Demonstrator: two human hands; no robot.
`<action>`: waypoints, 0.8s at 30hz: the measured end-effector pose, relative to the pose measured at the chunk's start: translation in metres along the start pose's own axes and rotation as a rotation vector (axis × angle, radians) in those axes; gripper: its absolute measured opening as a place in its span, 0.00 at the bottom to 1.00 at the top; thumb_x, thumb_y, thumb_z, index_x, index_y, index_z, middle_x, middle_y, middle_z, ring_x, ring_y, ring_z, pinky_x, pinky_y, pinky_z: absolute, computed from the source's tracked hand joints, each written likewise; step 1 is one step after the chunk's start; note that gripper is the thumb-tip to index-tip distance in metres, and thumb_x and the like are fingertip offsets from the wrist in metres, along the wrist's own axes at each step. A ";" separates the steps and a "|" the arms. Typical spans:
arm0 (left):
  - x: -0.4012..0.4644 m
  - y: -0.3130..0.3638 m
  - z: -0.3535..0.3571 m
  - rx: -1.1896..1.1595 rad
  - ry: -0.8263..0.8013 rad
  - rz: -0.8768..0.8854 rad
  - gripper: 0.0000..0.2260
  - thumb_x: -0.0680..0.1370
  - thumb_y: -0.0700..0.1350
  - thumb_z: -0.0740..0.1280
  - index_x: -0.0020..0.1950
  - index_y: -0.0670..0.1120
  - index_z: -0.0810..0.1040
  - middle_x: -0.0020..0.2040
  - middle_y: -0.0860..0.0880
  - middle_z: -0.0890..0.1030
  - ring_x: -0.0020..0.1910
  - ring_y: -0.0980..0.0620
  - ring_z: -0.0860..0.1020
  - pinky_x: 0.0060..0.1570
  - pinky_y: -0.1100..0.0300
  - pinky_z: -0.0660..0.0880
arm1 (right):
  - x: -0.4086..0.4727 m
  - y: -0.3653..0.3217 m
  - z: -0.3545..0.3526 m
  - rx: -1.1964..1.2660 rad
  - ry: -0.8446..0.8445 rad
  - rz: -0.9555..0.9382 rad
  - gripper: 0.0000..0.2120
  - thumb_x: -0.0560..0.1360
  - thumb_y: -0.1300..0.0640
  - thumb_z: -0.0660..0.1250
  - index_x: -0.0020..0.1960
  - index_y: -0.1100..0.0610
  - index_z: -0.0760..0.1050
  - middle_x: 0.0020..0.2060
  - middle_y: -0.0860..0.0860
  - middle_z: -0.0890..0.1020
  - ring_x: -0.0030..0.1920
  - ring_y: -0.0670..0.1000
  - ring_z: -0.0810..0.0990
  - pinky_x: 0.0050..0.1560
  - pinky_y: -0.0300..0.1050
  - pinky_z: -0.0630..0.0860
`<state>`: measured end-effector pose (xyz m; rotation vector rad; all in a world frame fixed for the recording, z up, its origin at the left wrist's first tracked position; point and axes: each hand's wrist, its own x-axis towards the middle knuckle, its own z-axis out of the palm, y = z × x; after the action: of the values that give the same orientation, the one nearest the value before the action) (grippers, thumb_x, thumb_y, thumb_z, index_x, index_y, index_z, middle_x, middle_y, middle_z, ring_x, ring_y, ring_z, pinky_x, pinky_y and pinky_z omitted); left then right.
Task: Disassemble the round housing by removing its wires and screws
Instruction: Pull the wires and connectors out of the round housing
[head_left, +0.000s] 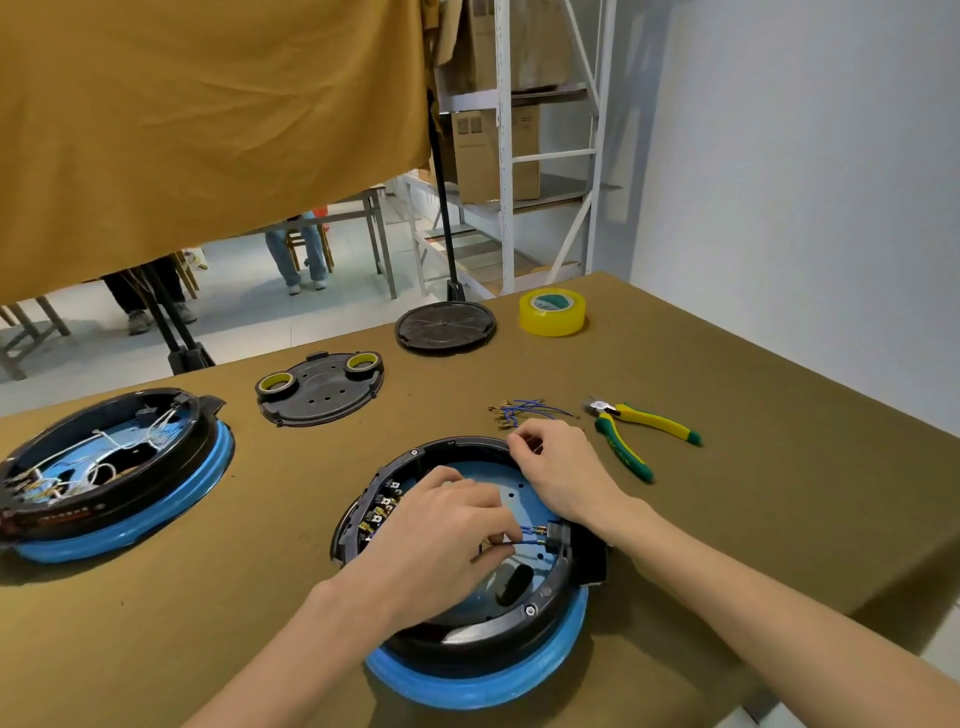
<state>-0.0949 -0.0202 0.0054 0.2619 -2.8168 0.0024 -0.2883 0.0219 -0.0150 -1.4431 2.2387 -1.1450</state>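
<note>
The round housing (467, 613), a black ring on a blue base, sits on the olive-brown table (753, 519) near its front edge, open side up. Inside, a row of terminals (382, 512) lines the left wall and a black connector block (557, 535) sits at the right wall. Short blue wires (530, 535) run from that block toward the middle. The left hand (441, 535) reaches into the housing with fingers curled, its fingertips pinching those blue wires just beside the block. The right hand (561, 473) lies across the far right rim, thumb and forefinger closed on something small at the rim; what it is I cannot tell.

Just beyond the right hand lies a loose bunch of removed blue wires (524, 411) with brass ends. To their right rest yellow-and-green pliers (631, 431), handles spread. Farther back stand a roll of yellow tape (552, 312) and a black round cover (445, 326). Left of that cover lies a black plate (319, 392) carrying two small tape rolls (277, 383). At the far left a second housing (111, 473) of the same kind holds a tangle of white wires. A mustard cloth (208, 119) hangs behind the table, with metal shelving (545, 145) and cardboard boxes to the right
</note>
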 end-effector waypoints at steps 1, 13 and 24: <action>0.000 0.000 0.001 -0.011 0.007 -0.005 0.03 0.78 0.54 0.73 0.51 0.59 0.85 0.44 0.60 0.82 0.43 0.58 0.79 0.58 0.56 0.76 | 0.000 0.000 0.000 0.002 0.002 0.002 0.12 0.81 0.49 0.62 0.44 0.51 0.82 0.38 0.47 0.84 0.41 0.50 0.81 0.46 0.53 0.79; 0.000 -0.002 0.005 -0.030 -0.006 -0.049 0.11 0.83 0.57 0.64 0.53 0.57 0.86 0.45 0.59 0.85 0.41 0.59 0.78 0.50 0.57 0.72 | 0.001 0.002 0.000 0.025 0.002 0.012 0.12 0.81 0.49 0.63 0.45 0.52 0.82 0.40 0.49 0.84 0.43 0.52 0.81 0.49 0.53 0.79; 0.002 -0.007 0.004 -0.091 -0.071 -0.069 0.15 0.83 0.58 0.62 0.48 0.55 0.86 0.42 0.59 0.84 0.39 0.58 0.77 0.54 0.55 0.72 | 0.002 0.003 0.002 0.042 0.004 0.019 0.13 0.81 0.49 0.63 0.45 0.53 0.82 0.40 0.50 0.84 0.43 0.53 0.81 0.48 0.54 0.79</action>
<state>-0.0963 -0.0279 0.0017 0.3438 -2.8676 -0.1533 -0.2900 0.0202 -0.0182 -1.4010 2.2128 -1.1831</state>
